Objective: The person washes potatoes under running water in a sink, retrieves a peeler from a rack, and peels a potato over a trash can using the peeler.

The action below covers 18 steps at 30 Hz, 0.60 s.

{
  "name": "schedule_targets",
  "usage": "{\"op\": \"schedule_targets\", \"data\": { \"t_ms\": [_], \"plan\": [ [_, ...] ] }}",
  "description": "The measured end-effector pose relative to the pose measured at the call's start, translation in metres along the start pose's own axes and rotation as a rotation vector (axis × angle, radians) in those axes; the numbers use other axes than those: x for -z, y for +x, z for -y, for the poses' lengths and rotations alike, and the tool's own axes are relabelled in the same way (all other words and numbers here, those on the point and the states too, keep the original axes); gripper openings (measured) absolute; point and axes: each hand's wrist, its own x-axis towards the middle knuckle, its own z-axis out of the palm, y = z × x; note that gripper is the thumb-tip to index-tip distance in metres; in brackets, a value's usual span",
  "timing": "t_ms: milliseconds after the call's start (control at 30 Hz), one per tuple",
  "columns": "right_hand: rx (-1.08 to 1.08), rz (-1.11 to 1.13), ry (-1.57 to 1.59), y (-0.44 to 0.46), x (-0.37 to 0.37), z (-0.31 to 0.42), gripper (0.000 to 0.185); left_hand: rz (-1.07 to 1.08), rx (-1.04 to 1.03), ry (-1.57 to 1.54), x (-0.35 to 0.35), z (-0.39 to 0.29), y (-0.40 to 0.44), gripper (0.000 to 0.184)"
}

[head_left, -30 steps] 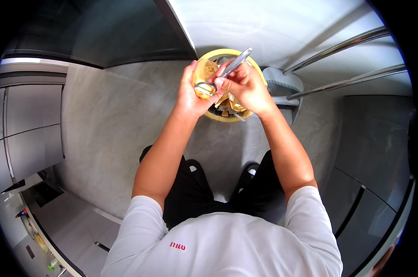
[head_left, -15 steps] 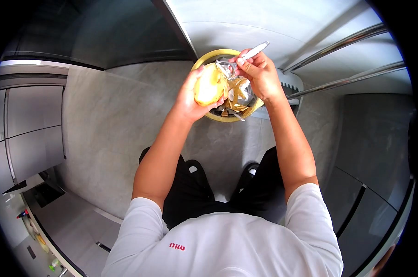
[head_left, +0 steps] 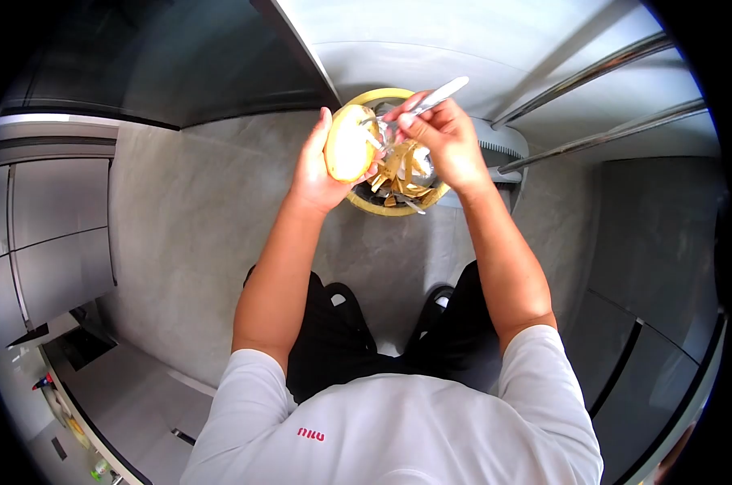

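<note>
Upper centre of frame, apparently mid-peel: left hand (head_left: 316,171) grasping potato (head_left: 348,147), right hand (head_left: 453,147) pinching peeler (head_left: 443,94) above bin (head_left: 392,212); next stroke likely calls for steady potato, light pressure.

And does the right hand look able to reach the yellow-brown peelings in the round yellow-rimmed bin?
Probably yes: the right hand is above the open bin, with the peelings uncovered, though holding the pale-handled peeler may hamper it.

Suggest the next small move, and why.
Probably roll the potato slightly in the left hand: its facing side looks pale and bare, its underside is hidden, and the right hand holds the peeler at its edge, over a bin of peelings.
</note>
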Motion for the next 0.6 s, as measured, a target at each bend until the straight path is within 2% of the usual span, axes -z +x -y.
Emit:
{"op": "schedule_targets", "data": {
  "t_ms": [33, 133, 333, 400, 600],
  "plan": [
    [-0.022, 0.065, 0.009, -0.002, -0.002, -0.003, 0.01, -0.023, -0.014, 0.008, -0.001, 0.003, 0.002, 0.07],
    [-0.054, 0.149, 0.02, -0.003, -0.009, -0.003, 0.01, 0.115, 0.044, -0.008, 0.004, 0.007, 0.005, 0.068],
    [-0.136, -0.087, 0.214, 0.005, 0.01, -0.003, 0.01, 0.172, -0.032, 0.123, -0.004, 0.01, 0.0, 0.06],
    [-0.195, -0.141, 0.242, 0.005, 0.011, 0.0, 0.013, 0.16, -0.061, 0.213, 0.003, 0.01, 0.0, 0.064],
    [-0.139, -0.366, 0.03, 0.012, 0.027, -0.015, 0.012, 0.306, -0.112, 0.254, 0.004, 0.0, -0.007, 0.073]
  ]
}}
